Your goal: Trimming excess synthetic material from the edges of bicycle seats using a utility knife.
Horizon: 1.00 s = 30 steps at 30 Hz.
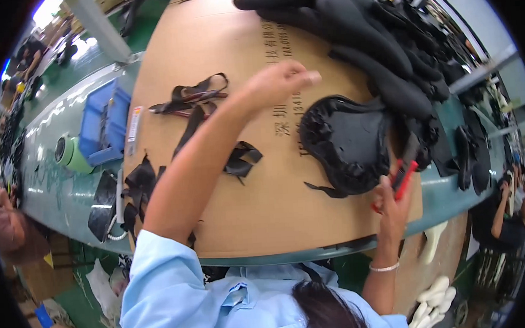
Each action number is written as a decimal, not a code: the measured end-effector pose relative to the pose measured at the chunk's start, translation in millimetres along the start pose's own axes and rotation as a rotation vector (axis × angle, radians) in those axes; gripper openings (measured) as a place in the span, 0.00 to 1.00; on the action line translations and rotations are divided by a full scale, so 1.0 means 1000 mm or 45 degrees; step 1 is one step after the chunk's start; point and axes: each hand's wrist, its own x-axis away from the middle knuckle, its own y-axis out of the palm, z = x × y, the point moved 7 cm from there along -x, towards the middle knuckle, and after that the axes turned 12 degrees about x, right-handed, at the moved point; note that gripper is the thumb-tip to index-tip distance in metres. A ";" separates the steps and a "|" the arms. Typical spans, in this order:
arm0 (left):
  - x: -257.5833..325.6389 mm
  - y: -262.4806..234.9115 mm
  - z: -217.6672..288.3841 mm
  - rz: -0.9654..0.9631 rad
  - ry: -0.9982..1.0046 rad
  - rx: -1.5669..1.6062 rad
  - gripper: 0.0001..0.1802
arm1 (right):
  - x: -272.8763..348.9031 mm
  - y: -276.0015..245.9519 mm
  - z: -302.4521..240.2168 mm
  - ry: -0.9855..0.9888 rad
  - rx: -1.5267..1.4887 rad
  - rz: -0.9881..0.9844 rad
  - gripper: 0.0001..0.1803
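My left hand (287, 83) hangs over the cardboard, slightly blurred, its fingers curled; whether anything is in them is hidden. My right hand (390, 205) grips a red-handled tool (407, 179) with a dark, blade-like end pointing away from me; its exact kind is unclear. Right beside that tool lies a black padded piece (356, 136), flat in the middle, with puckered, gathered material around its rim. A thin black strip (326, 190) sticks out at its near left edge.
Cardboard (248, 224) covers the table. Dark foam-like pieces (356, 22) pile up at the far right. Black scraps (140, 185) and pointed tools with dark red handles (191, 98) lie left. Beyond them stand a blue bin (104, 120) and a green container (72, 155).
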 end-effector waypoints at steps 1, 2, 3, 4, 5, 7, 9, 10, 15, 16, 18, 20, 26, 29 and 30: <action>0.004 0.025 -0.013 -0.065 0.089 -0.024 0.26 | 0.005 0.007 -0.006 -0.043 0.062 -0.019 0.20; 0.008 0.041 -0.014 -0.119 0.176 -0.051 0.28 | 0.014 0.019 -0.013 -0.086 0.119 -0.050 0.21; 0.007 0.043 -0.015 -0.129 0.174 -0.051 0.28 | 0.025 0.026 -0.019 -0.112 0.113 -0.128 0.21; 0.010 0.042 -0.012 -0.140 0.130 -0.224 0.29 | 0.038 0.030 -0.022 -0.131 0.112 -0.201 0.21; 0.016 0.036 -0.010 -0.141 0.082 -0.405 0.30 | 0.053 0.034 -0.016 -0.146 0.082 -0.308 0.19; 0.032 0.027 -0.005 -0.423 0.057 -0.312 0.23 | 0.078 0.030 -0.020 -0.233 -0.039 -0.462 0.16; 0.046 0.023 0.007 -0.644 0.091 -0.381 0.19 | 0.078 0.005 -0.014 -0.167 -0.029 -0.166 0.15; 0.053 0.021 0.009 -0.632 0.072 -0.385 0.19 | 0.072 -0.012 -0.013 -0.153 0.060 0.059 0.14; 0.113 0.044 0.057 -0.009 0.732 -0.920 0.09 | 0.076 0.014 0.006 0.101 0.061 -0.360 0.15; 0.125 0.041 0.055 0.289 0.522 -0.982 0.08 | 0.079 0.014 0.006 0.117 0.069 -0.355 0.15; 0.156 0.058 0.036 0.301 0.475 -1.040 0.12 | 0.085 0.021 0.005 0.138 0.133 -0.436 0.14; 0.175 0.072 0.016 0.330 0.315 -1.106 0.14 | 0.084 0.022 0.001 0.083 0.239 -0.478 0.16; 0.189 0.079 -0.001 0.295 0.199 -0.798 0.09 | 0.090 0.018 -0.048 -0.791 0.651 -0.398 0.27; 0.196 0.052 0.022 0.232 0.370 -0.907 0.08 | 0.093 0.021 -0.062 -0.909 0.806 -0.623 0.29; 0.198 0.045 0.031 0.194 0.418 -1.013 0.09 | 0.095 0.025 -0.059 -0.858 0.929 -0.782 0.29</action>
